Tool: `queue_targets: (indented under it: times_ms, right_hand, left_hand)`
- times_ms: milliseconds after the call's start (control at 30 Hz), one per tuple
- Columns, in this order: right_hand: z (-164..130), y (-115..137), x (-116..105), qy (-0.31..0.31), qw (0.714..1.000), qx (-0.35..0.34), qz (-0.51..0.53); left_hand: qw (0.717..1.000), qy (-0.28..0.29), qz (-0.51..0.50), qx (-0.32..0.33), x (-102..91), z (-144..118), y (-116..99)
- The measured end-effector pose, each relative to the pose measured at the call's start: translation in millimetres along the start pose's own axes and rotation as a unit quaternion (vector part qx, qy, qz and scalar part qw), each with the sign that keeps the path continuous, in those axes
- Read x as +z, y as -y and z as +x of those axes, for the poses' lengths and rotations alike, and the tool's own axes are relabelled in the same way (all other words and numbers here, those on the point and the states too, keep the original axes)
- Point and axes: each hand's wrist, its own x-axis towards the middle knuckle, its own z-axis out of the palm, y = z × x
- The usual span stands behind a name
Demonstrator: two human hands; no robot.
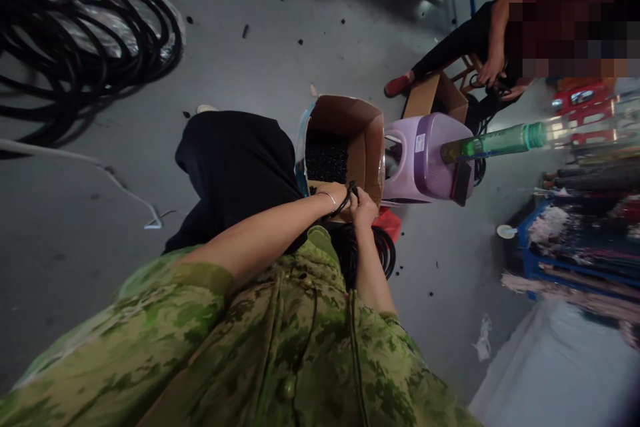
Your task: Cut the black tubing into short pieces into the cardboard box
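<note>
Just over the near edge of an open cardboard box [367, 167], my two hands work close together. My left hand [334, 197], with a bracelet at its wrist, is closed on a black tube [339, 211] that looks flexible. My right hand [365, 209] pinches the dark end of what seems to be the same tube; the fingers partly hide it. Many small black pieces [326, 155] lie inside the box. Below my hands, a coil of black tubing [387, 253] hangs or rests beside my lap, partly covered by my right forearm.
A purple-and-white plastic stool [425, 153] bears a green bottle [493, 143]. Another person [493, 53] sits beyond, by a second cardboard box [423, 99]. Large black coils [90, 47] lie at left. Blue racks [530, 253] stand at right. Black scraps dot the floor [240, 73].
</note>
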Motion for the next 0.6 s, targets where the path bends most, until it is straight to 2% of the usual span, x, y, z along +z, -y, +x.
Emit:
queue_targets:
  times_ms: [100,200,300,467,600]
  right_hand:
    - [5.2,0.5,-1.4,-0.021,0.994,0.026,0.103]
    - [7.8,0.4,-6.3,-0.013,0.976,0.049,0.21]
    - [6.1,-1.1,-14.2,0.02,0.954,0.068,0.292]
    - [3.1,-7.6,-31.3,0.069,0.933,0.091,0.34]
    - [6.2,-14.0,-44.8,0.082,0.942,0.054,0.321]
  left_hand:
    - [0.999,-0.001,0.008,-0.044,-4.9,-4.1,-3.9]
    - [0.999,0.005,0.019,-0.034,-9.4,-8.2,-6.6]
    - [0.999,0.016,0.034,-0.012,-12.5,-13.0,-9.3]
    - [0.998,0.009,0.066,0.015,-14.8,-20.5,-12.2]
    - [0.995,-0.008,0.086,0.05,-14.0,-21.2,-11.1]
